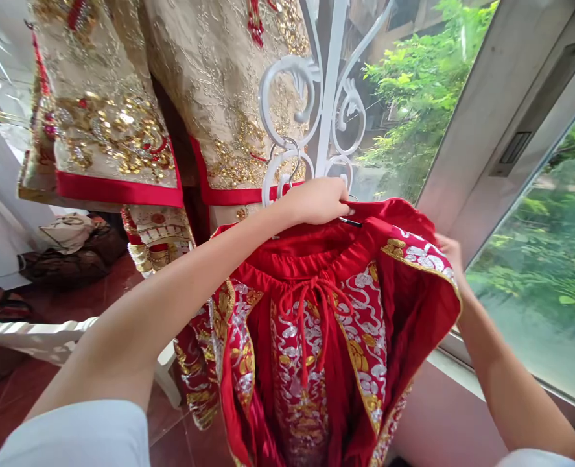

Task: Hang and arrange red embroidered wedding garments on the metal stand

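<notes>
A red skirt (316, 337) with gold and silver embroidery and a red drawstring hangs in front of me from a hanger whose metal hook (292, 159) is caught on a white scrolled rack (323, 104). My left hand (316, 201) is closed over the top of the waistband and the hanger. Behind the skirt's right edge, my right hand (450, 253) grips the cloth; its fingers are mostly hidden by the fabric.
A cream and gold embroidered robe (136, 110) with red trim hangs at the upper left. A large window (540, 246) with a grey frame runs along the right, with greenery outside. Bags (68, 246) lie on the dark red floor at the left, near a white bench (39, 334).
</notes>
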`<state>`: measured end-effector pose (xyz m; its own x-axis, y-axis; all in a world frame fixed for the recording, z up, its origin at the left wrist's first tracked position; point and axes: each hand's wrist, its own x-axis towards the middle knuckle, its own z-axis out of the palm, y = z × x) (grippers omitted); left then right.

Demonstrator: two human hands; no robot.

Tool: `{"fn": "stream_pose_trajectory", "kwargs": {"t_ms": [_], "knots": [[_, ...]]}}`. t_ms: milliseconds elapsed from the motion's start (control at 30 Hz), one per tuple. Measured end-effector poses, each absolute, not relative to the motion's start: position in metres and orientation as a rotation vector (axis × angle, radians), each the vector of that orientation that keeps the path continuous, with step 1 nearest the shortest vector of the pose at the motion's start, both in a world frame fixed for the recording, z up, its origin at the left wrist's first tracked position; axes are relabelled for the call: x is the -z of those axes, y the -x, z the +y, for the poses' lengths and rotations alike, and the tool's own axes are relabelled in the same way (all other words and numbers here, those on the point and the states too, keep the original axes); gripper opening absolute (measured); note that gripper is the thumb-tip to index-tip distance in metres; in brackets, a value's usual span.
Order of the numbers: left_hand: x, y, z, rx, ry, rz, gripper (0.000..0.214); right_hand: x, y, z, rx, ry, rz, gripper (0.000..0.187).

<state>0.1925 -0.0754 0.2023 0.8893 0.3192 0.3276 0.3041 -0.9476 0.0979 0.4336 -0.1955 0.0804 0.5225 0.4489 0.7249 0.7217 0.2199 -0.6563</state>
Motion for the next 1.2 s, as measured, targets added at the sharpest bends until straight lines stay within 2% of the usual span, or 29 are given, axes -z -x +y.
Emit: {"fn": "stream_pose_trajectory", "kwargs": {"t_ms": [100, 200, 300, 400, 533, 667, 767, 833, 933, 1000, 1100, 1200], "knots": [[-0.203, -0.193, -0.078, -0.453, -3.058, 0.496, 0.030, -0.088, -0.441, -0.211, 0.358, 1.407, -1.045, 0.025], [-0.202, -0.194, -0.076, -0.392, -3.084, 0.408, 0.039, -0.091, -0.437, -0.223, 0.300, 1.503, -1.149, 0.018], [-0.200, -0.199, -0.072, -0.374, -3.090, 0.368, 0.045, -0.086, -0.430, -0.227, 0.312, 1.587, -1.209, 0.024], [-0.202, -0.202, -0.070, -0.284, -3.079, 0.411, 0.045, -0.089, -0.429, -0.228, 0.510, 1.697, -1.244, 0.030], [-0.207, -0.200, -0.069, -0.269, -3.020, 0.365, 0.049, -0.122, -0.427, -0.241, 0.870, 1.830, -1.216, 0.033], [-0.206, -0.201, -0.067, -0.375, -2.896, 0.188, 0.046, -0.151, -0.400, -0.277, 1.188, 1.719, -1.257, 0.034], [-0.199, -0.204, -0.066, -0.563, -2.854, 0.273, 0.043, -0.133, -0.359, -0.301, 1.294, 1.640, -1.253, 0.028], [-0.193, -0.205, -0.066, -0.719, -2.856, 0.376, 0.039, -0.096, -0.328, -0.301, 1.262, 1.596, -1.346, 0.031], [-0.184, -0.201, -0.069, -0.886, -2.906, 0.387, 0.032, -0.027, -0.287, -0.274, 0.999, 1.541, -1.618, 0.057], [-0.181, -0.198, -0.071, -0.885, -2.983, 0.296, 0.036, 0.007, -0.271, -0.249, 0.901, 1.553, -1.681, 0.064], [-0.183, -0.196, -0.068, -0.755, -3.104, 0.194, 0.048, 0.018, -0.273, -0.227, 0.717, 1.589, -1.721, 0.057], [-0.188, -0.198, -0.061, -0.598, -3.135, 0.167, 0.053, -0.010, -0.305, -0.224, 0.659, 1.490, -1.521, 0.045]]}}
